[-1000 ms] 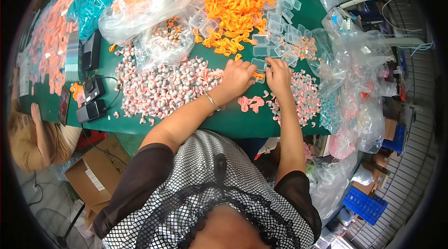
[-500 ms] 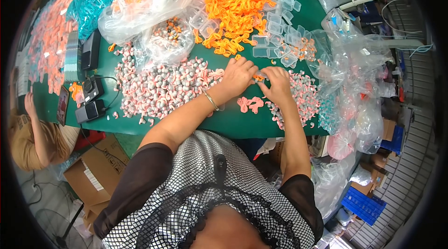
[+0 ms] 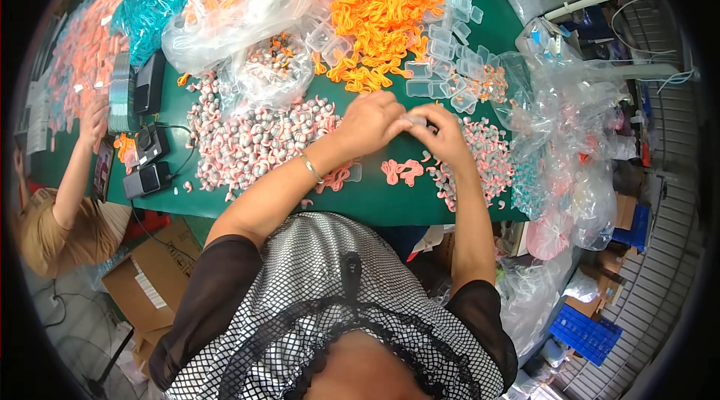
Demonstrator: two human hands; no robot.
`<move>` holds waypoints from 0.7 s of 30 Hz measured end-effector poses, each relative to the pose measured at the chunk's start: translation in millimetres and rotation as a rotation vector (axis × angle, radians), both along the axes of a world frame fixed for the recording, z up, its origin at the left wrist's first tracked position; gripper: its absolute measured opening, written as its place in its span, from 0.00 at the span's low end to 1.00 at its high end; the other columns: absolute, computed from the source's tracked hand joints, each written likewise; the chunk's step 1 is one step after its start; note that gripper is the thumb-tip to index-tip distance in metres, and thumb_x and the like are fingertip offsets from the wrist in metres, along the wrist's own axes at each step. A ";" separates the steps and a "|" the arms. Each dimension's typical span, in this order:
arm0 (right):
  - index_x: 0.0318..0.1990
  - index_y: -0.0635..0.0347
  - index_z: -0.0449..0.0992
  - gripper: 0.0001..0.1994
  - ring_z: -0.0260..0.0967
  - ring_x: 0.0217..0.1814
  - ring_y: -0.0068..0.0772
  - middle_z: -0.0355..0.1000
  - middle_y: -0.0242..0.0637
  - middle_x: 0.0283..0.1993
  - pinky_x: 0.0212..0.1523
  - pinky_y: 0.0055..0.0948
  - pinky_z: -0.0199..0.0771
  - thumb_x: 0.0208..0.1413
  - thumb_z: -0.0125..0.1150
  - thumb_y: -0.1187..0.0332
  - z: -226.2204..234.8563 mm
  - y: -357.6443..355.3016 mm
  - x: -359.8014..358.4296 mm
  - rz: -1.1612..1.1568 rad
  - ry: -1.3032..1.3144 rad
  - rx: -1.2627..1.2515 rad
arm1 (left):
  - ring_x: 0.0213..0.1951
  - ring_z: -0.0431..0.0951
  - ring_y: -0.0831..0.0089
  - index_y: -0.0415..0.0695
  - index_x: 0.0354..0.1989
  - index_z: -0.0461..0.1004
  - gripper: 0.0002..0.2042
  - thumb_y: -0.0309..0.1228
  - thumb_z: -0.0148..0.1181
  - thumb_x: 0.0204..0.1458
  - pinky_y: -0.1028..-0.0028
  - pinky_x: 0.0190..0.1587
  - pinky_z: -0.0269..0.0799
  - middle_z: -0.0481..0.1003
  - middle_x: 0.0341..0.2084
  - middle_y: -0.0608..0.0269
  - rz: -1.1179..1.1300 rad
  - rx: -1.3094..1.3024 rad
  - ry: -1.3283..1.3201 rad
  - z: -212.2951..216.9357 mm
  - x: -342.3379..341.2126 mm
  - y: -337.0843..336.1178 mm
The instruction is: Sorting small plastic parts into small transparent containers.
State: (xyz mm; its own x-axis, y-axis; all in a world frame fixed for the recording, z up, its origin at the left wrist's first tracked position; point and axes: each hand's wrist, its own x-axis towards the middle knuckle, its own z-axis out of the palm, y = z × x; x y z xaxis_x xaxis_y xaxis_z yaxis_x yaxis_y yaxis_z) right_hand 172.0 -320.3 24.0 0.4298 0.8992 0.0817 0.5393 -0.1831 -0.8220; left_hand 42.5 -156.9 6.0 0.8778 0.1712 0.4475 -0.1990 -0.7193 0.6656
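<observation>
My left hand (image 3: 373, 122) and my right hand (image 3: 443, 134) meet over the green table, fingers bent inward. Between their fingertips is a small clear plastic box (image 3: 416, 121), partly covered by the fingers; its contents are hidden. Just beyond my left hand lies a heap of bundled orange cords (image 3: 379, 13). Bundled pink cords (image 3: 403, 171) rest on the table nearer me, between my forearms. Small pink-and-grey curled pieces (image 3: 259, 137) are heaped left of my left hand, and a similar pile (image 3: 487, 163) spreads beside my right hand.
Clear boxes (image 3: 442, 47) lie loose at the far right. Clear plastic bags (image 3: 577, 122) crowd the right edge. A large filled bag (image 3: 240, 6) and black devices (image 3: 146, 178) with a cable stand left. Another person's hand (image 3: 94, 118) is at the far left.
Both hands still work together; my left forearm has shifted slightly left. Orange cord seen between the hands before no longer shows. The other person's hand has moved up and right over the table.
</observation>
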 end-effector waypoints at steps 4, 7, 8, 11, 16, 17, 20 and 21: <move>0.52 0.53 0.73 0.23 0.63 0.57 0.41 0.69 0.35 0.54 0.59 0.43 0.55 0.45 0.69 0.67 -19.5 31.5 36.2 -0.214 -0.447 0.029 | 0.30 0.75 0.64 0.44 0.36 0.78 0.07 0.33 0.62 0.52 0.67 0.34 0.70 0.76 0.30 0.57 0.201 0.100 -0.191 40.3 -14.5 51.8; 0.56 0.52 0.69 0.30 0.58 0.61 0.42 0.66 0.34 0.57 0.60 0.46 0.52 0.41 0.71 0.68 -29.3 44.6 43.9 -0.250 -0.861 -0.250 | 0.29 0.76 0.62 0.44 0.36 0.79 0.08 0.35 0.62 0.52 0.66 0.32 0.72 0.75 0.28 0.58 0.485 0.124 -0.326 70.0 -31.3 118.9; 0.56 0.51 0.69 0.32 0.58 0.61 0.41 0.66 0.34 0.57 0.60 0.47 0.51 0.39 0.72 0.69 -25.8 45.2 47.6 -0.244 -0.818 -0.281 | 0.29 0.76 0.62 0.44 0.36 0.79 0.08 0.35 0.62 0.52 0.67 0.32 0.72 0.75 0.28 0.58 0.598 0.163 -0.321 80.7 -38.9 144.3; 0.51 0.53 0.72 0.28 0.61 0.57 0.43 0.67 0.36 0.52 0.56 0.45 0.57 0.36 0.72 0.73 -21.1 45.5 44.8 -0.263 -0.785 -0.233 | 0.31 0.77 0.59 0.44 0.37 0.79 0.12 0.40 0.61 0.53 0.66 0.34 0.73 0.76 0.30 0.56 0.869 0.274 -0.240 88.1 -62.0 225.3; 0.37 0.61 0.74 0.15 0.66 0.45 0.46 0.68 0.40 0.40 0.45 0.38 0.68 0.38 0.69 0.77 -26.8 16.7 30.0 -0.132 -0.620 -0.015 | 0.38 0.78 0.52 0.46 0.39 0.79 0.20 0.50 0.55 0.53 0.58 0.39 0.73 0.77 0.35 0.53 0.918 0.377 0.194 40.6 -71.7 301.1; 0.36 0.61 0.74 0.14 0.66 0.45 0.46 0.68 0.40 0.39 0.45 0.38 0.68 0.38 0.68 0.77 -28.9 12.4 23.3 -0.103 -0.636 -0.043 | 0.39 0.78 0.53 0.47 0.40 0.79 0.19 0.50 0.55 0.53 0.59 0.39 0.73 0.77 0.36 0.54 0.895 0.366 0.294 35.8 -70.9 302.7; 0.36 0.60 0.74 0.14 0.66 0.45 0.46 0.69 0.40 0.39 0.46 0.39 0.67 0.39 0.68 0.77 -30.5 2.1 4.3 -0.070 -0.617 -0.078 | 0.42 0.77 0.54 0.48 0.40 0.79 0.18 0.48 0.56 0.52 0.60 0.40 0.73 0.77 0.39 0.55 0.918 0.406 0.293 46.8 -64.4 284.0; 0.36 0.60 0.74 0.14 0.66 0.45 0.46 0.69 0.40 0.39 0.46 0.39 0.67 0.39 0.68 0.77 -30.7 0.3 0.3 -0.068 -0.614 -0.075 | 0.42 0.77 0.54 0.48 0.40 0.79 0.18 0.48 0.56 0.52 0.60 0.40 0.73 0.77 0.39 0.55 0.920 0.409 0.295 47.5 -63.0 282.2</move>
